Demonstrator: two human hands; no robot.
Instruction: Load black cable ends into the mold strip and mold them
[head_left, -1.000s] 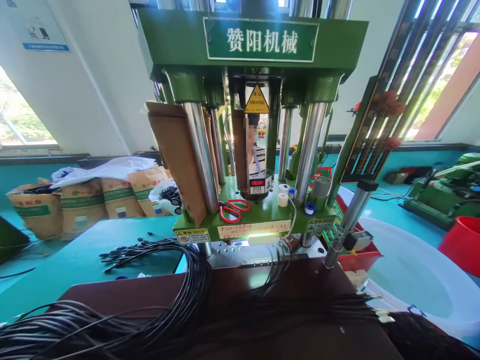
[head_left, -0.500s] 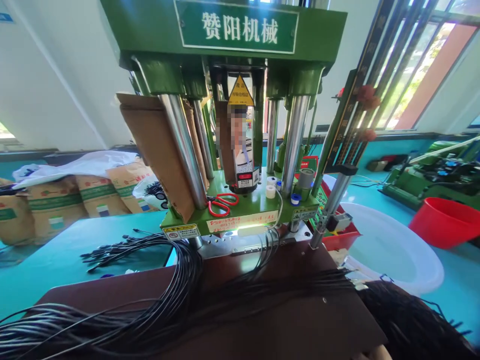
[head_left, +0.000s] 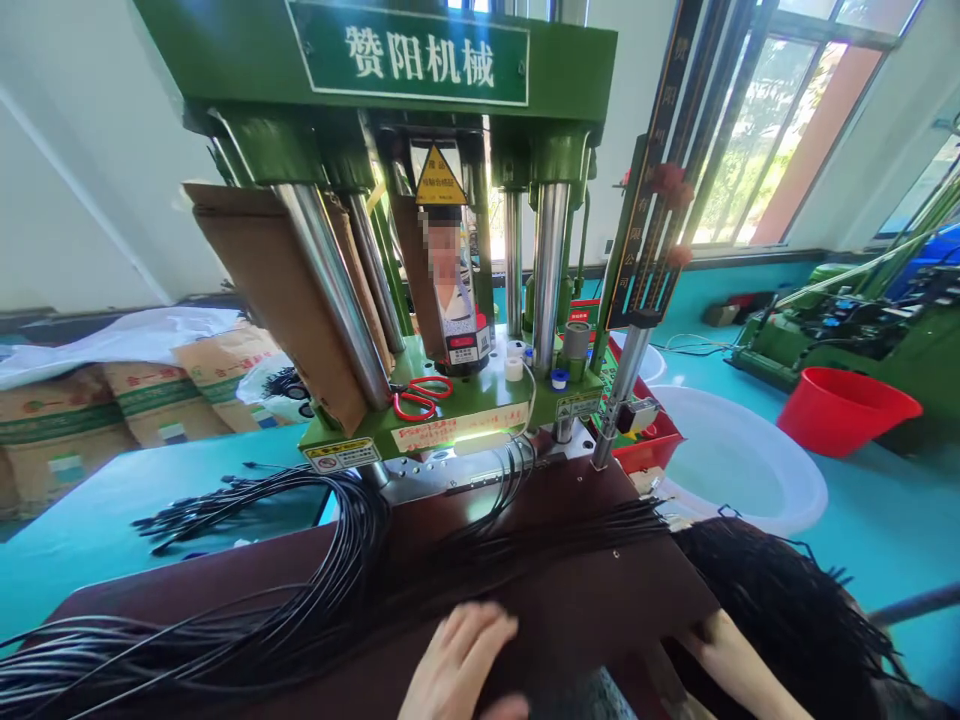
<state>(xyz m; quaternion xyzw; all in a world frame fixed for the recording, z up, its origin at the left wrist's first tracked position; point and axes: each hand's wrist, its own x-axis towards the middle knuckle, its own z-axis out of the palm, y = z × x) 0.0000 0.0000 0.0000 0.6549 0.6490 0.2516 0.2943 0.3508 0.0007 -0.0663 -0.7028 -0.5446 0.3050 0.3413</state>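
My left hand (head_left: 457, 665) lies flat, fingers apart, on the dark brown worktable (head_left: 585, 600) at the bottom middle, just below a thick bundle of black cables (head_left: 300, 610). My right hand (head_left: 724, 650) rests at the table's right edge, its fingers reaching into the pile of black cables (head_left: 780, 600) hanging there; I cannot tell whether it grips any. Several cable ends run into the slot under the green press machine (head_left: 450, 420), whose platen is down on them.
Red scissors (head_left: 416, 398) and small tape rolls (head_left: 514, 368) sit on the press platen. A white basin (head_left: 742, 465) and red bucket (head_left: 844, 410) stand to the right, a red bin (head_left: 649, 450) beside the press. Brown sacks (head_left: 112, 410) line the left wall.
The view has swung down and to the right. Both my hands have come into view at the bottom, the left onto the table, the right at the cable pile.
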